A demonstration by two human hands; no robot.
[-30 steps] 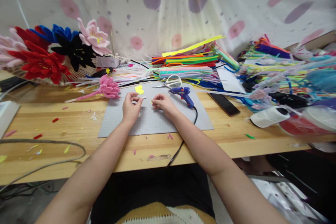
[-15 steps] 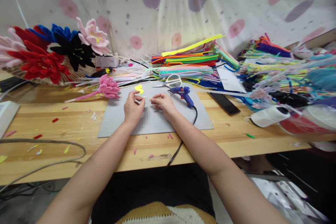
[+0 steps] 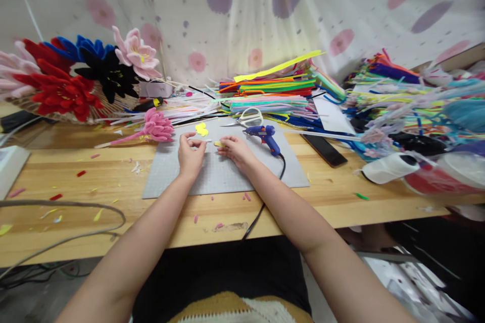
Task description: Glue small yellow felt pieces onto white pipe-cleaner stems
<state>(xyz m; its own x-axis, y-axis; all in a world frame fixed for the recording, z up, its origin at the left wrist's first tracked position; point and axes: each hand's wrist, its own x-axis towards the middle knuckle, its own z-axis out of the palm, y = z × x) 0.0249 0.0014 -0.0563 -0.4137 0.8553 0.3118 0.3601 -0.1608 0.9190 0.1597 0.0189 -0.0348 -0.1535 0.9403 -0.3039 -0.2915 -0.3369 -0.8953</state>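
Note:
Between thumb and fingertips, my left hand (image 3: 190, 155) pinches a short white stick-like piece (image 3: 206, 140) that points right. Facing it, my right hand (image 3: 235, 151) grips a small yellow piece (image 3: 218, 144) at its fingertips; its exact kind is too small to tell. The two pieces are close together but apart, above the grey cutting mat (image 3: 223, 181). Just beyond my left hand lies a yellow flower-shaped cutout (image 3: 201, 129). A blue glue gun (image 3: 267, 136) rests right of my right hand, and scissors with pale handles (image 3: 250, 118) lie behind it.
A pink fuzzy flower (image 3: 158, 126) lies left of the mat. Bundles of coloured pipe cleaners (image 3: 273, 86) line the back. To the right are a phone (image 3: 325, 150) and a white roll (image 3: 390, 167). The glue gun's cord (image 3: 261, 212) runs over the front edge.
The yellow piece in my right hand shows more plainly now, and the white piece juts further from my left fingertips. Both hands stay in nearly the same place.

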